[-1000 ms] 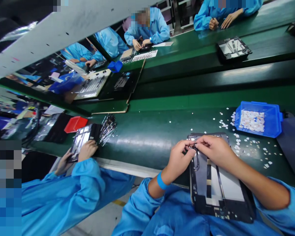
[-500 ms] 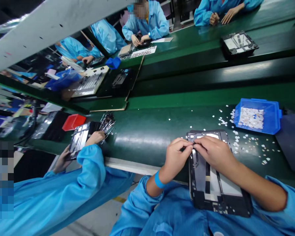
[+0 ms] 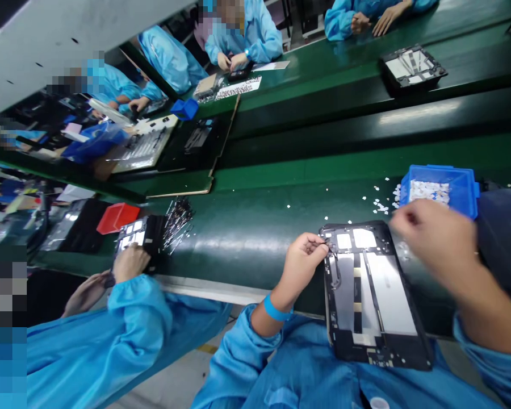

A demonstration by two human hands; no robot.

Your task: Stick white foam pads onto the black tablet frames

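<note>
An opened tablet [image 3: 394, 289] with its inner parts showing leans at the table's front edge, its lower end against my body. At its upper left corner, my left hand [image 3: 303, 258] has thumb and fingers pinched together. What it pinches is too small to make out. A thin dark cable [image 3: 335, 274] curves along the tablet just below those fingertips. My right hand [image 3: 440, 236] is off the tablet, to its right, smeared by motion with its fingers seemingly curled. Behind it stands a blue bin [image 3: 462, 182] of small white pieces [image 3: 428, 191], partly covered by the hand.
Small white bits [image 3: 381, 207] lie scattered left of the bin on the green table [image 3: 247, 227]. At left a co-worker's hand [image 3: 130, 262] works on another tablet, beside a heap of thin dark parts [image 3: 177, 221] and a red bin [image 3: 118, 218]. Another open device [image 3: 413, 65] rests across the table.
My right hand has left the tablet's upper left corner and swung right toward the blue bin. My left hand stays at that corner. The co-worker's hand at left has moved onto their tablet.
</note>
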